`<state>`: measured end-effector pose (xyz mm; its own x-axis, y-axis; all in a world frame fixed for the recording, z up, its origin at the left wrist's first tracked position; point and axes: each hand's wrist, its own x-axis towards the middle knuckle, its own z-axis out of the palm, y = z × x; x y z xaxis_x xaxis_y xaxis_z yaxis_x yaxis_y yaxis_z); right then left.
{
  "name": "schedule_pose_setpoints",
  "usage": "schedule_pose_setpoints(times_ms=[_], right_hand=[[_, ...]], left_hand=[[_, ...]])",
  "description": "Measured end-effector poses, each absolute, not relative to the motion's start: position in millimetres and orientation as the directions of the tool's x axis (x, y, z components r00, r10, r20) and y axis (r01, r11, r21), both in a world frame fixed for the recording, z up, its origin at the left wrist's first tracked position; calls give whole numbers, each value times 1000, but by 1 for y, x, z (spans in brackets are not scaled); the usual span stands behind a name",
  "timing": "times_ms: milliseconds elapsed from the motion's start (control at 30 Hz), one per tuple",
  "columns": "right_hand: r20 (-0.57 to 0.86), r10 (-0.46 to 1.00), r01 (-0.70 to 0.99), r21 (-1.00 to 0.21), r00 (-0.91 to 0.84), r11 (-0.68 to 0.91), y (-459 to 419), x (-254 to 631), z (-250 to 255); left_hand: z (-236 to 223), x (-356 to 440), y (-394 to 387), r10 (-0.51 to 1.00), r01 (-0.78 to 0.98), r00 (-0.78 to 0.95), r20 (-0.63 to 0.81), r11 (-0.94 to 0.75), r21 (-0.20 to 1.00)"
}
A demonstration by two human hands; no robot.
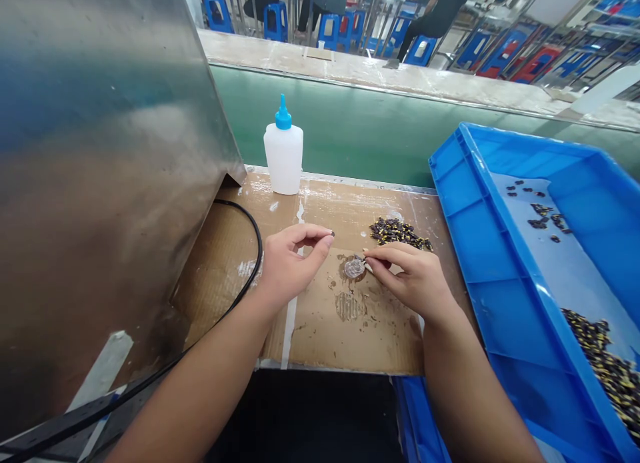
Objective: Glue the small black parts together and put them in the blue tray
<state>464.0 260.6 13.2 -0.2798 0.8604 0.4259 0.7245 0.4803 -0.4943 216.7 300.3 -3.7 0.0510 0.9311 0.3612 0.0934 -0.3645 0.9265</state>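
1. The work surface is flat brown cardboard (325, 343), stained and patched with tape. A large brushed-metal panel (115, 156) stands on the left, with a black cable (257, 229) curving out beside it.
2. A white plastic bottle with a pointed blue cap (284, 157) stands upright at the back. Behind it run a long green band (340, 123) and a pale ledge (365, 61); seated people and blue plastic stools (276, 21) fill the room beyond.
3. On the right sits a deep blue plastic crate (480, 263), with dark-and-yellow pieces (597, 356) heaped on its pale lining.
4. A loose pile of small black-and-yellow pieces (400, 233) lies on the cardboard behind the right hand, its long axis running from back left to front right.
5. The left hand (300, 259) is raised palm inward, thumb and index finger pinching a small dark piece (333, 233); it is too small to tell which way it points.
6. The right hand (413, 276) reaches in leftward, fingertips in a narrow pinch at the edge of a clear, glossy puddle (354, 269). I cannot tell for sure what they hold.
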Motion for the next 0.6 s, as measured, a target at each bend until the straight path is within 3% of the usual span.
schedule_pose_setpoints(times_ms=[267,367,500,600], right_hand=[[412,867,761,-455,-282,464,263,469,9],[424,880,769,-482,-214,420,262,469,10],[441,893,662,-644,-89,383,259,461,16],[369,929,451,-827,-15,335,256,449,20]], left_hand=[[-1,217,300,938,76,45,345,-347,935],[4,218,300,980,-107,58,188,-182,978],[9,219,301,978,-514,185,-97,181,839],[12,219,302,947,-607,256,-193,313,731]])
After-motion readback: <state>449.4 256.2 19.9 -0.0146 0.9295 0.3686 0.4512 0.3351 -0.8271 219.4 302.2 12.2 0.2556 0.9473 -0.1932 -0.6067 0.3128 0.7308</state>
